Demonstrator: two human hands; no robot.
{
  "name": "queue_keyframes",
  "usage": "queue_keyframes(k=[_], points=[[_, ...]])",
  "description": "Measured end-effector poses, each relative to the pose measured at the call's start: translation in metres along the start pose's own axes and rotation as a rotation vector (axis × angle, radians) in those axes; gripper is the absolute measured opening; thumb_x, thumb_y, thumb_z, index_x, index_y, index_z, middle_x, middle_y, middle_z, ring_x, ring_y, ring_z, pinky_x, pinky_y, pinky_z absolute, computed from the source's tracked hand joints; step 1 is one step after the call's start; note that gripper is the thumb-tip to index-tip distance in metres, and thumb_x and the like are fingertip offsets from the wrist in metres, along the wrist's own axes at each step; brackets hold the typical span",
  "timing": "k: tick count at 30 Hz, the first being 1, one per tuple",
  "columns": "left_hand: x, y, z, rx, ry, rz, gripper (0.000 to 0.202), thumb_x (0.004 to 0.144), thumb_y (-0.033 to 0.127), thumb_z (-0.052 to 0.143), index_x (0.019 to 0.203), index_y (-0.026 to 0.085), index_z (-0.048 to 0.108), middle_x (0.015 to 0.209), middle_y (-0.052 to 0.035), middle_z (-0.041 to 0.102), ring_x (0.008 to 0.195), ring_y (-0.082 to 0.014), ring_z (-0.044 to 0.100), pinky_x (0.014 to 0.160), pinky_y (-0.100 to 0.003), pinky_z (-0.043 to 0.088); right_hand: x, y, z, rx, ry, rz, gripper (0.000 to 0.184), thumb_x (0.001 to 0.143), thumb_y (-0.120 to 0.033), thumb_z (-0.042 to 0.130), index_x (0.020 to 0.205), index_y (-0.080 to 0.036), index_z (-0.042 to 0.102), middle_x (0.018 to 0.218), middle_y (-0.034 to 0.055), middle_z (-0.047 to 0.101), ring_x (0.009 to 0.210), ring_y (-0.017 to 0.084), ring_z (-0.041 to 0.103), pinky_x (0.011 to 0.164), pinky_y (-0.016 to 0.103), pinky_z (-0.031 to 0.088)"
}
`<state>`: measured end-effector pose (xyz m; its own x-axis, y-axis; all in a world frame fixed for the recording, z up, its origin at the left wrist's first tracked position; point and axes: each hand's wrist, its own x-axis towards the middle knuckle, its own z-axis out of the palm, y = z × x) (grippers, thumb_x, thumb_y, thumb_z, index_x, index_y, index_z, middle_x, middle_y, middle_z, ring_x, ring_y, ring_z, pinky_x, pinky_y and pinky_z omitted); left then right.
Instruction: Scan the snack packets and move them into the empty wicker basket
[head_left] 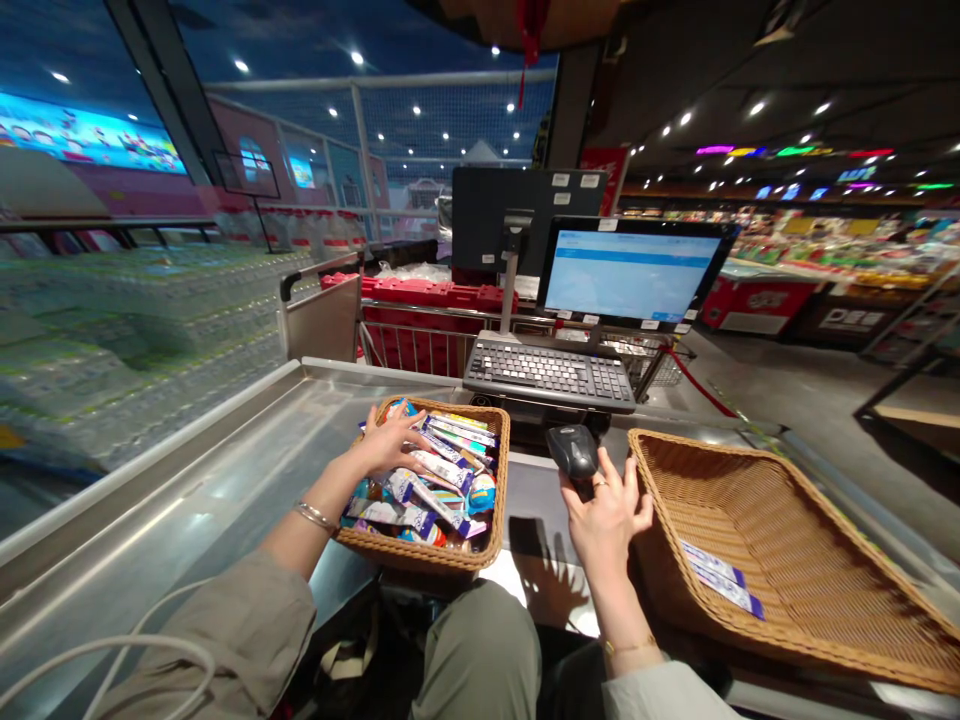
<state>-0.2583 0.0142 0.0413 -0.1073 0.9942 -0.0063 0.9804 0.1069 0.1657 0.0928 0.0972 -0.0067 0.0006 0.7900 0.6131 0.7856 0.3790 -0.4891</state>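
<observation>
A small wicker basket [504, 480] is filled with mixed packets, many of them long white-and-purple packets [439, 468]. Over its back left part my left hand [390, 443] rests with the fingers spread on the packets; none is visibly gripped. To the right, above the counter, my right hand [606, 510] has its thumb and forefinger at the handle of a black barcode scanner [573, 448], the other fingers loose. The handle is partly hidden behind the hand. A larger wicker basket [795, 520] stands right of that hand, with two long white-and-purple packets [721, 578] inside.
Behind the baskets sit a black keyboard [551, 372] and a lit monitor [630, 270]. The metal counter [247, 490] has a raised edge at left. A pale cable [172, 640] loops near my left sleeve. A shopping cart [420, 345] stands behind the counter.
</observation>
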Motion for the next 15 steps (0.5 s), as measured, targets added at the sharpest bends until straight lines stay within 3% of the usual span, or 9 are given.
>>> queue_keyframes(k=[15], points=[[-0.0094,0.0070,0.0003,0.026,0.139,0.108,0.023,0.080,0.049,0.071,0.100,0.038,0.075,0.151,-0.0025,0.048,0.150,-0.0370,0.016,0.108,-0.073,-0.012,-0.0021,0.0026,-0.0004,0.005,0.014,-0.004,0.031,0.086,-0.042,0.045,0.088,-0.020,0.067,0.133,0.0127,0.062,0.142,0.034,0.030,0.105,0.062,0.018]])
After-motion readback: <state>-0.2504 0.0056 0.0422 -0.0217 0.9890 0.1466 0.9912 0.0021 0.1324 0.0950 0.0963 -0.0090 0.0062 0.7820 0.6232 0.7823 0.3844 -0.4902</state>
